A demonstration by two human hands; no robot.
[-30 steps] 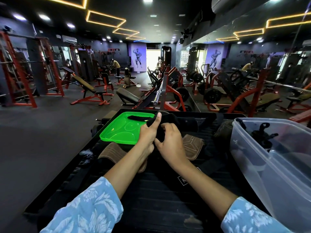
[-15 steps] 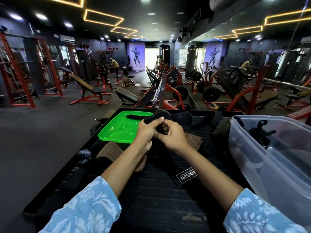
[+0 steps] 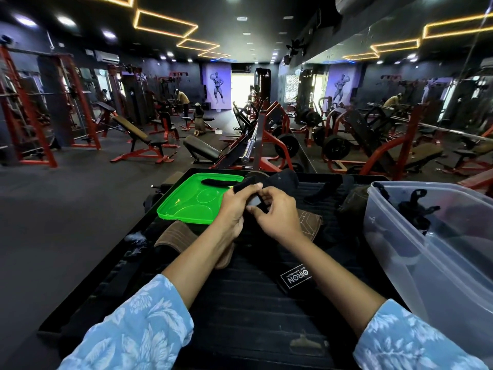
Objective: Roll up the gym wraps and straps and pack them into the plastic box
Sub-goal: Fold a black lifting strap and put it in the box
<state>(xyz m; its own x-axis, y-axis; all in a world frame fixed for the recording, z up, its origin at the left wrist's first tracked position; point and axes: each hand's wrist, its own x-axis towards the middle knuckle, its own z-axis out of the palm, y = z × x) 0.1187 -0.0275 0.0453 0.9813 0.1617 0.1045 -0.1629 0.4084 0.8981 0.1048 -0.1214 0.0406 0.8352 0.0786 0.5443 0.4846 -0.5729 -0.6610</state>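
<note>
Most of the job looks unfinished from the head view, the only view there is: the clear plastic box (image 3: 416, 252) at the right edge of the black ribbed platform (image 3: 240, 303) holds just a few dark tangled straps (image 3: 416, 209) against its far wall, while several pieces lie loose outside it. Both hands work at mid-platform on one black wrap (image 3: 280, 180); the left hand (image 3: 234, 206) pinches its near end with thumb and curled fingers, and the right hand (image 3: 280, 214) curls round the small roll forming between them, so I judge the rolling of this piece is under way and nothing of it is packed yet. The wrap is soft, matte fabric, its free length draped toward the far edge. A glossy green lid (image 3: 192, 206), rigid and moulded with shallow ovals, sits at the far left corner with another black strap (image 3: 216, 182) across it. Two brown, stitched, leathery pads (image 3: 173, 236) lie under and beside the wrists, and a flat black piece with a white "IRON" label (image 3: 296, 279) rests nearer the person. A further dark strap (image 3: 320, 193) lies toward the far edge near the box. The box walls are smooth and translucent.
</note>
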